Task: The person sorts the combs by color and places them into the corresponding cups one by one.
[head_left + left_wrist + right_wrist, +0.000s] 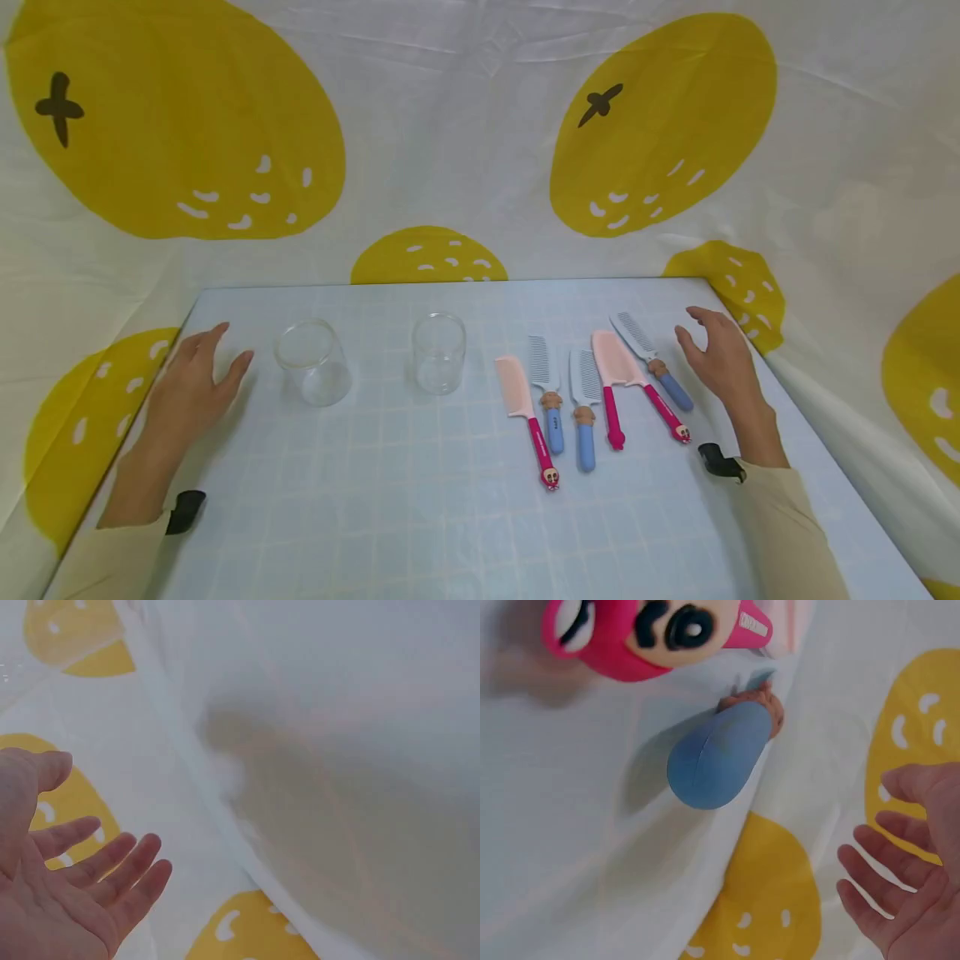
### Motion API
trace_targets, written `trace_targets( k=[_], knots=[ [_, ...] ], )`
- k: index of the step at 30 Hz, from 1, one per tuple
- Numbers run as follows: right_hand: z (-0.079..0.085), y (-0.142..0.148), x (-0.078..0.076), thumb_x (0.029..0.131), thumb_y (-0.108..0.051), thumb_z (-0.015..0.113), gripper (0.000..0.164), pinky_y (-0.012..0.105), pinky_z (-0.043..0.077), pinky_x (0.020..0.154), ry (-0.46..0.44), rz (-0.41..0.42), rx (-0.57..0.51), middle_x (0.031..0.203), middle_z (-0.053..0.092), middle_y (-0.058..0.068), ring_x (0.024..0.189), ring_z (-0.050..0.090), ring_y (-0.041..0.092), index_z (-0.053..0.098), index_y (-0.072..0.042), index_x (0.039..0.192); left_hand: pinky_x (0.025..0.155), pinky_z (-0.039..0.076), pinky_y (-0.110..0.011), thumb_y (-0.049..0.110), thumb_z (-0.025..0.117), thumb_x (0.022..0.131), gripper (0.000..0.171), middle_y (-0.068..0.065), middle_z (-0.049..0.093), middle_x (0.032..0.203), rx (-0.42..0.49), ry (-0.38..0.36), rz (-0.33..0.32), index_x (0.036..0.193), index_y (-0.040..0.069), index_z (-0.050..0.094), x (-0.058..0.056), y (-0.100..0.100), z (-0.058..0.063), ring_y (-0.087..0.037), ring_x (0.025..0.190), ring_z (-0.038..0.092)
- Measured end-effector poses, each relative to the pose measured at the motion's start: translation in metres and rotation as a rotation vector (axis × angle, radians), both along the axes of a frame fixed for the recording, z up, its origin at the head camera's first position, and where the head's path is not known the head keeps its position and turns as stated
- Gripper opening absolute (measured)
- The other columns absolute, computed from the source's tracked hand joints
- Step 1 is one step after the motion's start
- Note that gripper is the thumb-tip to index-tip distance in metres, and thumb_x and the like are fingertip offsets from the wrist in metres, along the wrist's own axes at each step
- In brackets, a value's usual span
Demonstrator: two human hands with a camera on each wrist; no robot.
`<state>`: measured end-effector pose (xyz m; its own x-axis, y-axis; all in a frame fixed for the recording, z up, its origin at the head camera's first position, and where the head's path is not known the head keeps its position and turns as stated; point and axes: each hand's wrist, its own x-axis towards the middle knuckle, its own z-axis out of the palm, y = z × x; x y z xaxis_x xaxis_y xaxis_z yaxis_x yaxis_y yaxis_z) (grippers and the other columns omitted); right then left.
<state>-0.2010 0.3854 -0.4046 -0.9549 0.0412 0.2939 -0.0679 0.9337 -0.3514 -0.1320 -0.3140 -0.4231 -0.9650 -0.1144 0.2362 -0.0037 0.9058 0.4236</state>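
Note:
My left hand [187, 387], fingers spread and loosely bent, holds nothing beside a clear glass cup [322, 379] at the table's left. A second clear glass cup [439, 367] stands upright near the middle. To its right lie three blue combs with brown figures on their handles: one [546, 392], another [585, 408] and a third [652, 358]. Among them are pink combs with magenta handles: one [525, 417] apart, two [621, 367] with overlapping heads. Right of the combs, my right hand [720, 358] holds nothing, fingers relaxed. In the right wrist view, a blue handle [716, 761] is close by.
The pale blue checked table [360, 508] ends at a back edge against a white cloth [465, 150] printed with large yellow fruit. The same cloth hangs along both sides. Black wrist straps [185, 512] show at the cuffs of beige sleeves.

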Motion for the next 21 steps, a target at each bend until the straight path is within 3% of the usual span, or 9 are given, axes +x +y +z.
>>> trace_targets(
  k=[6,9,11,13,17,19,21],
  knots=[
    [-0.001,-0.006,0.004,0.103,-0.018,0.063,0.045,0.068,0.046,0.101,-0.023,0.029,-0.049,0.133,0.056,0.030,0.120,0.052,0.048,0.053,0.005,0.140,0.092,0.049,-0.067,0.026,0.057,0.106,0.047,-0.034,0.054,0.134,0.152,0.057,-0.003,0.140,-0.007,0.054,0.009,0.017,0.009,-0.050,0.113,0.057],
    [-0.003,-0.010,0.006,0.103,-0.018,0.063,0.045,0.068,0.046,0.101,-0.059,0.042,-0.097,0.134,0.055,0.030,0.121,0.052,0.047,0.052,0.005,0.139,0.094,0.058,-0.034,0.025,0.059,0.106,0.042,-0.029,0.062,0.130,0.231,0.120,-0.034,0.135,-0.005,0.060,0.013,0.024,0.012,-0.044,0.108,0.062],
    [-0.003,-0.012,0.005,0.103,-0.018,0.062,0.045,0.068,0.045,0.102,-0.085,0.055,-0.129,0.135,0.054,0.030,0.121,0.052,0.047,0.051,0.005,0.140,0.089,0.051,-0.011,0.024,0.060,0.105,0.039,-0.026,0.065,0.127,0.275,0.148,-0.060,0.134,-0.003,0.062,0.016,0.029,0.013,-0.034,0.106,0.064],
    [-0.005,-0.013,0.004,0.102,-0.019,0.063,0.046,0.066,0.048,0.100,-0.107,0.057,-0.135,0.135,0.055,0.029,0.121,0.052,0.047,0.051,0.004,0.140,0.081,0.038,0.004,0.024,0.061,0.105,0.038,-0.024,0.067,0.124,0.311,0.162,-0.086,0.133,-0.001,0.063,0.018,0.034,0.013,-0.015,0.104,0.063],
    [-0.007,-0.013,0.002,0.103,-0.020,0.063,0.048,0.065,0.049,0.099,-0.178,0.074,-0.136,0.134,0.054,0.030,0.119,0.052,0.047,0.050,0.005,0.142,0.084,0.039,0.003,0.016,0.062,0.104,0.036,-0.023,0.067,0.121,0.380,0.174,-0.149,0.134,-0.002,0.061,0.020,0.042,0.012,0.014,0.099,0.051],
    [-0.009,-0.013,0.002,0.103,-0.019,0.062,0.048,0.065,0.048,0.100,-0.229,0.089,-0.135,0.133,0.053,0.031,0.118,0.053,0.048,0.048,0.006,0.143,0.086,0.040,0.002,0.010,0.061,0.103,0.037,-0.024,0.066,0.123,0.410,0.165,-0.172,0.136,-0.003,0.059,0.022,0.045,0.012,0.011,0.101,0.053],
    [-0.011,-0.013,0.002,0.104,-0.020,0.061,0.050,0.065,0.049,0.100,-0.278,0.098,-0.128,0.133,0.053,0.031,0.118,0.053,0.048,0.047,0.006,0.144,0.087,0.040,0.002,0.006,0.062,0.101,0.041,-0.025,0.063,0.128,0.422,0.139,-0.189,0.140,-0.004,0.055,0.024,0.048,0.014,-0.004,0.107,0.058]
  ],
)
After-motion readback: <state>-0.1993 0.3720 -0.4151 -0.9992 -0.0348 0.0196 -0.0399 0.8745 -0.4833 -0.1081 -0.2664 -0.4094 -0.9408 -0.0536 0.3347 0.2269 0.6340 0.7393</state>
